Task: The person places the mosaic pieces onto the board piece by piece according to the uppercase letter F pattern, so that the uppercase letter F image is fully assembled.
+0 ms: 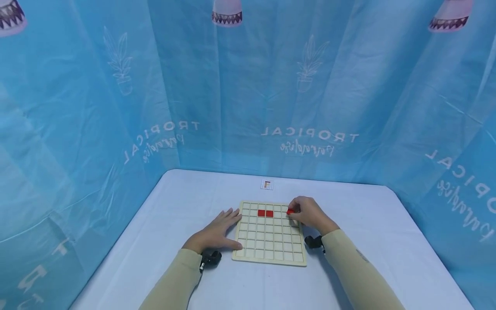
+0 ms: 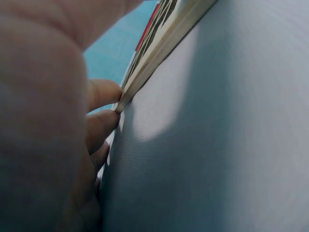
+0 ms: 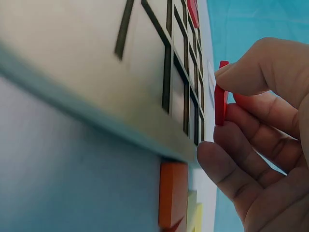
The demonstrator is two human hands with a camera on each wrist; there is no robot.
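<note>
A pale wooden grid board [image 1: 269, 261] lies on the white table, two red square tiles [image 1: 261, 213] side by side in an upper row. At the board's left edge my left hand [image 1: 217, 231] rests with fingers extended, thumb by the lower left; in the left wrist view its fingertips touch the board's edge [image 2: 159, 53]. My right hand [image 1: 310, 214] pinches another red tile [image 3: 220, 104] between thumb and fingers, above the board's upper right. The right wrist view shows that tile held on edge, apart from the grid.
Behind the board lies a small printed card [image 1: 267, 184] with a coloured pattern. Beside the board in the right wrist view are an orange block [image 3: 173, 193] and yellowish pieces [image 3: 198, 217]. Blue curtains [image 1: 248, 107] surround the table's back and sides.
</note>
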